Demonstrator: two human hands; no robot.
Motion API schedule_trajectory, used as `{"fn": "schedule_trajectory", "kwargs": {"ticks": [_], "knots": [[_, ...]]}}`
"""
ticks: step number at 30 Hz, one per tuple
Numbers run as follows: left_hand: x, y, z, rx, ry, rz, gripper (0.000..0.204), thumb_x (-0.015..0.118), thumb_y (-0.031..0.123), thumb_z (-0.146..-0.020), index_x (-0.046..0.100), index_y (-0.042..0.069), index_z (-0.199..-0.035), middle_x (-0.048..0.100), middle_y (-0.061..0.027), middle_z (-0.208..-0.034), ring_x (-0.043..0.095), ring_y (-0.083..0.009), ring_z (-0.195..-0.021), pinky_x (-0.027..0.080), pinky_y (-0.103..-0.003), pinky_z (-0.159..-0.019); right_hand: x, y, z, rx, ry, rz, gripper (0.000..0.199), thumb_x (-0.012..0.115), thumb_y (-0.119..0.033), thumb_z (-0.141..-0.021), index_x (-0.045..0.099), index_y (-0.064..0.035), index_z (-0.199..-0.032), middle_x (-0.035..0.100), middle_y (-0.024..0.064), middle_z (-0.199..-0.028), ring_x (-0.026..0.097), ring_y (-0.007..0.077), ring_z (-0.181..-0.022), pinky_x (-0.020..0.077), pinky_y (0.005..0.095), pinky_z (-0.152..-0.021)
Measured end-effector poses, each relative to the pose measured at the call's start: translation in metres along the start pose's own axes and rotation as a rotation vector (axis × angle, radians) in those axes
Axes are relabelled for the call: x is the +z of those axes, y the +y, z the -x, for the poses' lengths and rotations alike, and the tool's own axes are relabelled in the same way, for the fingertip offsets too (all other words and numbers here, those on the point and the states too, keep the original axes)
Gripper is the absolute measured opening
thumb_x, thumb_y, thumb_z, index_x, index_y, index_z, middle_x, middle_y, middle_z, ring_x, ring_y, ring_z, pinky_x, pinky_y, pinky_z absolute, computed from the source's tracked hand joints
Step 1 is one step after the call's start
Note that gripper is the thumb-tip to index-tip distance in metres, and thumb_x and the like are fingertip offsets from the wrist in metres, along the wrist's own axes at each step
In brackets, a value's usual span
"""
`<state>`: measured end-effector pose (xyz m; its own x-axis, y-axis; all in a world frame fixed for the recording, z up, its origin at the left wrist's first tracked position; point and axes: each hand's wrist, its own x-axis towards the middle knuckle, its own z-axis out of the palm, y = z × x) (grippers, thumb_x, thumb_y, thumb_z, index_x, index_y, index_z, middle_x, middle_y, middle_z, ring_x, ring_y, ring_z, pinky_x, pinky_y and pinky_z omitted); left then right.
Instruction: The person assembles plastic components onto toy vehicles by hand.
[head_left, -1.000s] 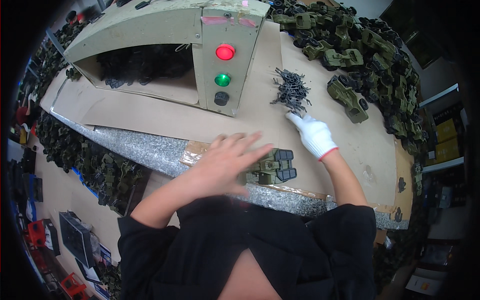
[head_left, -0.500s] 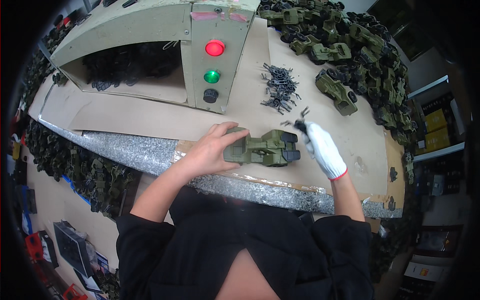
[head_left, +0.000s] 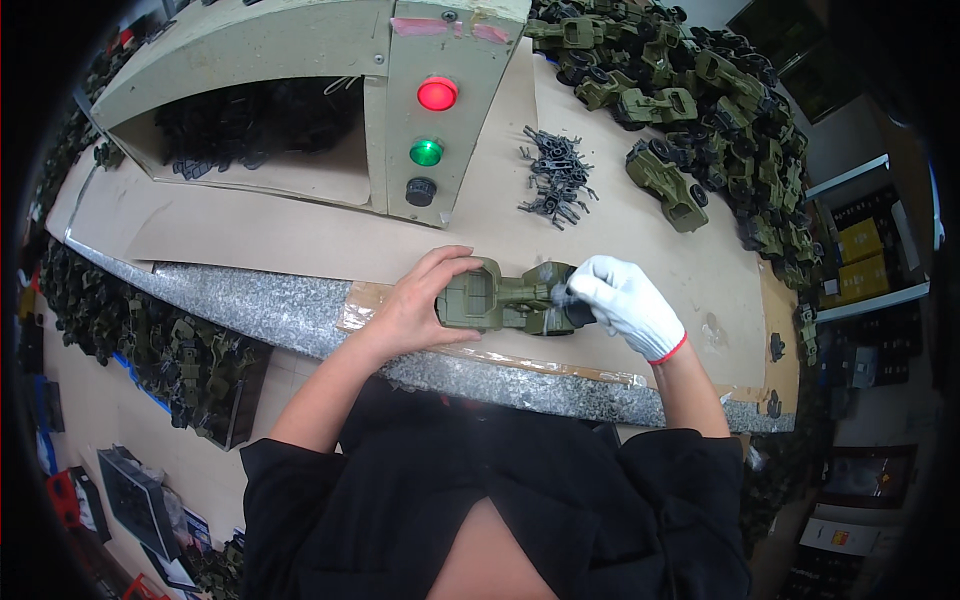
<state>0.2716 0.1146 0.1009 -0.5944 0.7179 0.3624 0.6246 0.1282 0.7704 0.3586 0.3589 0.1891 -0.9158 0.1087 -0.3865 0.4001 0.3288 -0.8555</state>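
Note:
A green toy military vehicle point(head_left: 520, 290) lies lengthwise on the cardboard-covered tabletop in front of me. My left hand point(head_left: 415, 303), bare, grips its left end, with the thumb on the near side and the fingers on the far side. My right hand point(head_left: 630, 305), in a white glove with a red cuff, is closed over the vehicle's right end by the dark wheels. Its fingertips pinch a small dark plastic part point(head_left: 560, 293), blurred and mostly hidden. Beyond the vehicle lies a loose pile of similar dark grey plastic parts point(head_left: 557, 178).
A pale green machine housing point(head_left: 425, 50) with red and green lights and a black knob stands at the back left; dark parts lie inside its opening. Another toy vehicle point(head_left: 667, 187) lies before a large heap of them point(head_left: 745, 130). A speckled edge point(head_left: 500, 375) borders the worktop.
My right hand has moved left with the small dark part, from beside the vehicle onto its right end. My left hand keeps its hold, its fingers shifted slightly left.

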Motion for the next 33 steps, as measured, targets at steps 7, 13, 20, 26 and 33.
{"fn": "schedule_trajectory", "kwargs": {"ticks": [7, 13, 20, 26, 33], "knots": [[0.002, -0.003, -0.002, 0.036, 0.038, -0.001, 0.074, 0.081, 0.020, -0.054, 0.046, 0.008, -0.119, 0.043, -0.0134, -0.123, 0.044, -0.0298, -0.115, 0.039, -0.038, -0.096, 0.003, 0.002, 0.003, -0.044, 0.085, -0.265, 0.020, 0.057, -0.024, -0.085, 0.055, -0.0041, -0.081, 0.044, -0.0033, -0.056, 0.037, 0.0033, -0.043, 0.0293, 0.0187, -0.039], [0.002, -0.004, 0.002, 0.033, 0.035, -0.010, 0.073, 0.080, 0.021, -0.056, 0.045, 0.009, -0.119, 0.043, -0.0131, -0.122, 0.045, -0.0301, -0.113, 0.040, -0.038, -0.095, 0.017, 0.009, 0.001, -0.046, 0.254, -0.179, 0.022, 0.057, -0.024, -0.086, 0.054, -0.0024, -0.081, 0.045, -0.0022, -0.057, 0.038, 0.0038, -0.043, 0.0304, 0.0196, -0.039], [0.005, -0.005, -0.002, 0.063, 0.052, 0.028, 0.075, 0.081, 0.020, -0.054, 0.045, 0.008, -0.119, 0.044, -0.0134, -0.120, 0.045, -0.0302, -0.113, 0.040, -0.038, -0.095, 0.014, 0.006, 0.004, -0.147, 0.351, 0.472, 0.022, 0.057, -0.025, -0.084, 0.056, -0.0036, -0.081, 0.054, 0.0059, -0.065, 0.052, 0.0179, -0.056, 0.0428, 0.0318, -0.054], [0.002, -0.007, -0.004, 0.081, 0.052, 0.038, 0.077, 0.081, 0.021, -0.054, 0.045, 0.006, -0.120, 0.044, -0.0158, -0.120, 0.044, -0.0307, -0.114, 0.038, -0.037, -0.096, 0.007, -0.037, -0.029, -0.867, 0.477, 1.080, 0.017, 0.059, -0.021, -0.080, 0.059, -0.0069, -0.089, 0.060, 0.0105, -0.091, 0.057, 0.0296, -0.083, 0.0461, 0.0378, -0.072], [0.025, -0.032, 0.005, 0.171, 0.071, 0.102, 0.070, 0.078, 0.028, -0.058, 0.044, 0.007, -0.116, 0.037, -0.0196, -0.125, 0.036, -0.0367, -0.116, 0.034, -0.042, -0.097, 0.053, -0.045, -0.053, -0.937, -0.091, 1.174, 0.042, 0.055, -0.026, -0.077, 0.050, -0.0006, -0.111, 0.052, 0.0198, -0.107, 0.047, 0.0379, -0.103, 0.0360, 0.0456, -0.089]]}}
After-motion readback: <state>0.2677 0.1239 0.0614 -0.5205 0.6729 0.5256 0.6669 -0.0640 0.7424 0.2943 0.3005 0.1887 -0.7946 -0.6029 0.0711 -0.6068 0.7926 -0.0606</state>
